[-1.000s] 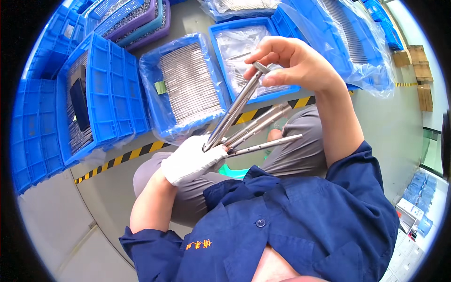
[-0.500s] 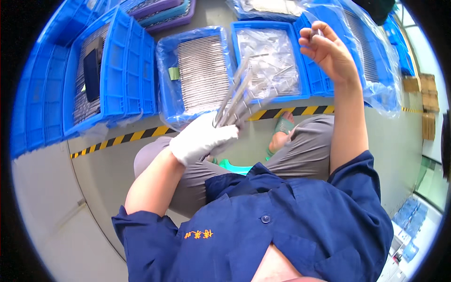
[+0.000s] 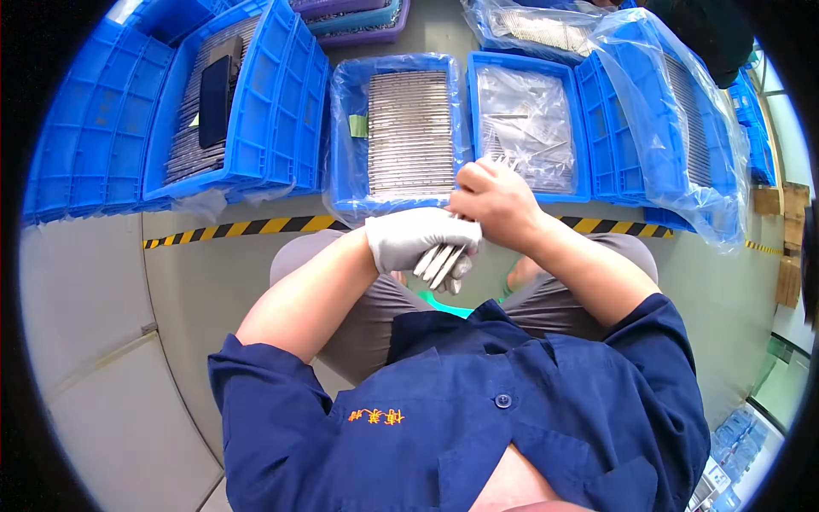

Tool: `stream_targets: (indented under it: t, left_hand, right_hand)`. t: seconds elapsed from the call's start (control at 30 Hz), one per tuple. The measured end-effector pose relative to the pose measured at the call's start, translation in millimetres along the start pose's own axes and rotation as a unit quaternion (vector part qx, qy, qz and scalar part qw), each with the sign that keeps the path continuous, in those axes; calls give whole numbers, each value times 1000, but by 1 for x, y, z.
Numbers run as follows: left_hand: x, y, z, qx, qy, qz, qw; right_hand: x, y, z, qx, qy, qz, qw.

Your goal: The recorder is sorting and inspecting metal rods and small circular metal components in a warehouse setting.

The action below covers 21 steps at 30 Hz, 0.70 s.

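On the near side of the rod-filled blue crate [image 3: 343, 175], the bare right hand [image 3: 495, 203] has come down to the gloved left hand [image 3: 411, 237]. The left fingers close around a bundle of metal rods [image 3: 439, 265], also on that side; the right fingers curl, their grip indiscernible. Rods could slide out if the gloved hold loosens.

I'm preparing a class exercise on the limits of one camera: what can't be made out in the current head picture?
All in the head view:
Metal rods: exact number and middle stretches, hidden by the gloved left hand.
Right hand: fingertips, and whether they grip a rod, hidden by its own curled fingers.
Stacked baskets: far ends, cut off by the top edge.
Blue containers, lower right: too small for detail.
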State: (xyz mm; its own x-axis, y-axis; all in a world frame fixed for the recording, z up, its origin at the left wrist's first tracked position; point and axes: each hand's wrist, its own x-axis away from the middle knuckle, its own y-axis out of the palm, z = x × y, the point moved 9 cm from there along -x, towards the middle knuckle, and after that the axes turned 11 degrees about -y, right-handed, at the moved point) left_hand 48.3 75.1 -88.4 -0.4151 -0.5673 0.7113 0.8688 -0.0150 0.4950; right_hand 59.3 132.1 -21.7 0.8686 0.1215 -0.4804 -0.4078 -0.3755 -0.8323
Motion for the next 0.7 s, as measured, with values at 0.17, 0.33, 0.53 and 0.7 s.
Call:
stream_targets:
  t: [0.17, 0.33, 0.53, 0.7]
  left_hand:
    - [6, -30, 42, 247, 165, 17, 955]
    - [-20, -83, 49, 432, 305, 60, 846]
    - [-35, -36, 53, 400, 266, -41, 876]
    - [-5, 23, 47, 310, 127, -97, 937]
  right_hand:
    - [12, -48, 60, -172, 229, 215, 934]
    - [10, -56, 65, -486, 292, 407, 716]
    - [0, -26, 46, -441, 337, 282, 783]
    - [4, -19, 55, -568, 354, 220, 710]
